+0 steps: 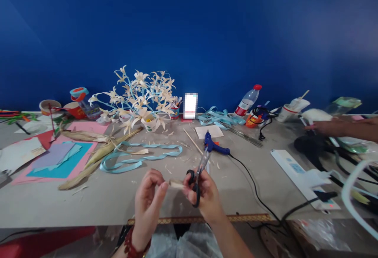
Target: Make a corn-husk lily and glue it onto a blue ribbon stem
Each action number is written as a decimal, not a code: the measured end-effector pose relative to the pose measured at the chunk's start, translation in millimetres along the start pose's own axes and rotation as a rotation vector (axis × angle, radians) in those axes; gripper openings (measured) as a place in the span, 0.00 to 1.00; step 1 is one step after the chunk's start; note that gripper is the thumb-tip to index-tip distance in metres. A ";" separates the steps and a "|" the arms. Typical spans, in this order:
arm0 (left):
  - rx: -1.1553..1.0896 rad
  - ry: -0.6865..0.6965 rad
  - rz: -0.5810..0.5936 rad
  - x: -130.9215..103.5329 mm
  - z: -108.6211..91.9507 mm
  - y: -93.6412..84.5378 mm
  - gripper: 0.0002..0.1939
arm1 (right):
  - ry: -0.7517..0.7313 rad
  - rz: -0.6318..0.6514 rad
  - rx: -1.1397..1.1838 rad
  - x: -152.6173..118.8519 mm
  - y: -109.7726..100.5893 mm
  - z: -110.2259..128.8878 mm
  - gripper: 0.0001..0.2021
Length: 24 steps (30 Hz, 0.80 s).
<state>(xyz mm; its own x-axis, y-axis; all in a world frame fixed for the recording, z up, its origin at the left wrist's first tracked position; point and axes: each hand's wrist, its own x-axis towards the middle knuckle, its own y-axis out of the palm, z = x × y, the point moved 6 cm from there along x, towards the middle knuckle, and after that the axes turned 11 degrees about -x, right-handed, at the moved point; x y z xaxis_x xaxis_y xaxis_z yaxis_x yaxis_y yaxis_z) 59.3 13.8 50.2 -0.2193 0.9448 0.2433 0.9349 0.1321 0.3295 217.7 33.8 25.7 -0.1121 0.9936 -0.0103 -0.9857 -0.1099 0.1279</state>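
Note:
Near the table's front edge, my left hand pinches one end of a small pale strip of corn husk. The strip's other end is between the fingertips of my right hand. Black-handled scissors also sit in that right hand, blades pointing up and away from me. Just beyond the blades lies a blue glue gun. Left of it a light blue ribbon is looped on the table, beside long dried corn husks. Husk flowers on blue stems stand in a white cup.
Coloured paper sheets lie at the left. A plastic bottle leans against the blue wall. On the right are a white power strip, cables and another person's arm. A wooden ruler runs along the front edge.

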 end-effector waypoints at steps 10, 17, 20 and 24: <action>0.060 -0.324 0.410 6.7 13.7 16.1 0.07 | 0.055 0.095 -0.042 4.0 2.3 9.1 0.15; -0.062 -0.465 0.362 3.4 26.6 17.3 0.07 | 0.058 0.049 -0.006 2.8 -0.4 0.3 0.15; 0.063 -0.377 0.426 2.8 24.5 19.5 0.06 | 0.027 -0.047 -0.057 2.2 -4.8 -1.3 0.15; -0.040 -0.306 0.306 5.4 24.1 16.7 0.04 | -0.032 -0.140 -0.106 -7.0 -10.6 -5.6 0.16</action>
<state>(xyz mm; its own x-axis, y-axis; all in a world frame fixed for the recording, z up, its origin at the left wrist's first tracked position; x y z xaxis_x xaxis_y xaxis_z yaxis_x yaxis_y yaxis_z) 80.4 28.3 35.1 0.1645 0.9848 0.0558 0.9311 -0.1737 0.3207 228.2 27.9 18.9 0.0293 0.9995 0.0112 -0.9993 0.0291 0.0222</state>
